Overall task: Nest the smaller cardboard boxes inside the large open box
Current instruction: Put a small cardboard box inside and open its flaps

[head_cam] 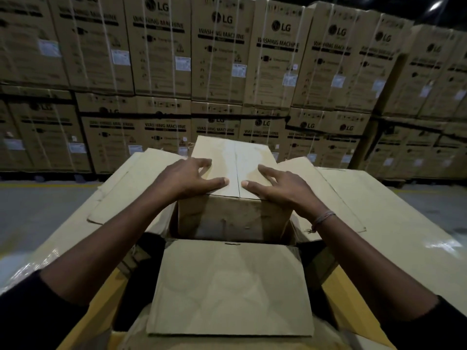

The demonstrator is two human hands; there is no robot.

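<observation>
currently the small box (233,188) sits partway down in the large box (358,198), its top above the flaps. left hand (187,179) and right hand (280,189) press flat on it, fingers spread, gripping nothing. seating remains.

matt, creased brown cardboard small box (235,218); glossy film-wrapped cardboard surface (414,238) beneath
</observation>
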